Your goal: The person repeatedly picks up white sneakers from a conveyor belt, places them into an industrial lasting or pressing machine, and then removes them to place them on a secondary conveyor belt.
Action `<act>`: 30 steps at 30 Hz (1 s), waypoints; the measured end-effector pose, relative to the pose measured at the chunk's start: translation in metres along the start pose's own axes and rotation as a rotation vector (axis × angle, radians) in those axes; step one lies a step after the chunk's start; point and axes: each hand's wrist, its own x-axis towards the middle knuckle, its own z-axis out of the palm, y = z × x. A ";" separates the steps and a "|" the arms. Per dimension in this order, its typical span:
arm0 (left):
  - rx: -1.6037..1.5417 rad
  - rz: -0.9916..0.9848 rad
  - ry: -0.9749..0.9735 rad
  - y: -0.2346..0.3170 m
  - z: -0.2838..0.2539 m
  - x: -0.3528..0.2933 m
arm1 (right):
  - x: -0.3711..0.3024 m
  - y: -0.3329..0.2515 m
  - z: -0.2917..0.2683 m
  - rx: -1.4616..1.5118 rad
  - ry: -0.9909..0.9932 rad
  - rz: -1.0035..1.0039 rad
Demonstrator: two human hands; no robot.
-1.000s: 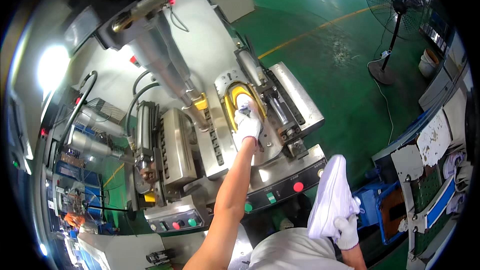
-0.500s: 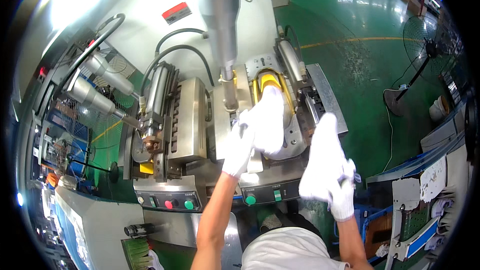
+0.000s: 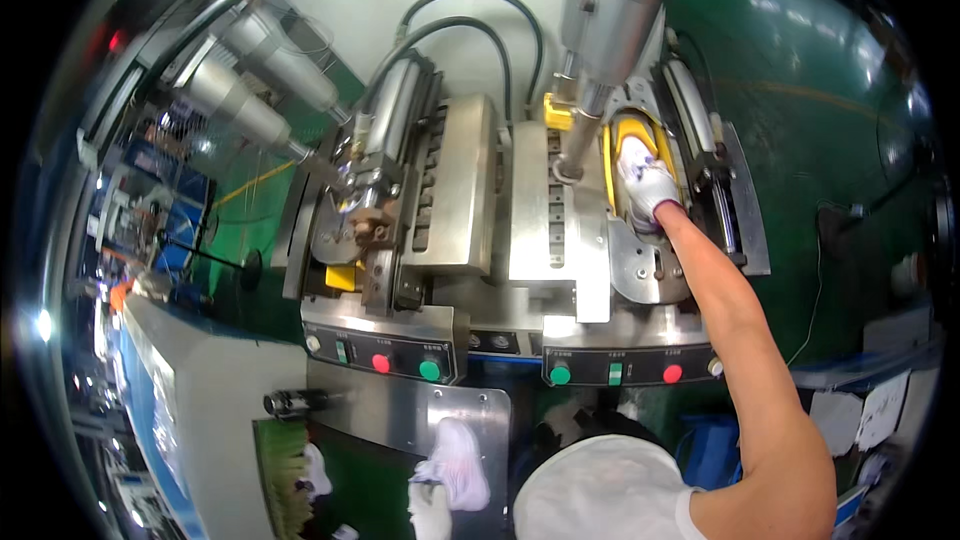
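Note:
My right hand (image 3: 652,190), in a white knit glove, is closed round a white shoe (image 3: 637,153) with purple marks. That shoe sits toe-away in the yellow-edged cradle (image 3: 609,170) of the machine's right station. At the lower edge, my gloved left hand (image 3: 430,508) is at the side of another white shoe (image 3: 462,462), over a metal shelf (image 3: 395,420). Its fingers seem to curl against this shoe, but they are partly hidden. Just left of the right station's cradle, a steel press rod (image 3: 580,145) points down.
The machine's left station (image 3: 385,160) has a cylinder and a steel block. Red and green buttons line both control panels (image 3: 640,368). Hoses (image 3: 470,25) arch behind. A bin of bristle-like pieces (image 3: 285,480) stands lower left; a floor fan (image 3: 850,215) is at right.
My left hand has carried its shoe from the right station down to the metal shelf. My right hand has brought the other shoe from the right into the cradle. The view has shifted left.

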 end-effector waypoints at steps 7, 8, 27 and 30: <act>0.229 0.000 0.195 -0.097 0.091 0.040 | 0.019 0.023 0.009 0.096 -0.317 -0.092; -0.058 0.050 0.186 -0.134 0.128 0.061 | 0.030 0.022 -0.007 -0.203 -0.127 -0.174; 0.333 0.100 0.343 -0.221 -0.246 0.244 | -0.433 -0.041 0.032 -0.622 -0.240 -0.652; 0.410 0.077 0.351 -0.249 -0.370 0.325 | -0.444 0.024 0.021 -0.672 -0.294 -0.590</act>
